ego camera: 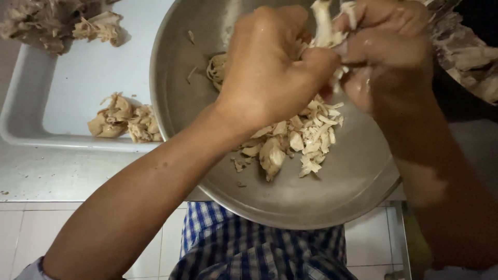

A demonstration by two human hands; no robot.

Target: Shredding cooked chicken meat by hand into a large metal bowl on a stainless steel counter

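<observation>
A large steel bowl (311,202) fills the middle of the view and holds a heap of shredded pale cooked chicken (295,142). Above the bowl, my left hand (270,67) and my right hand (386,52) both pinch one piece of chicken (327,26) between their fingers. Strands of the meat hang from it towards the heap below. Both forearms reach in from the bottom of the view.
A white tray (31,103) at the left holds whole chunks of cooked chicken (124,119), with more at the top left (57,23). More meat lies at the top right (467,57). The bowl rests on a steel counter (62,176) above a tiled floor.
</observation>
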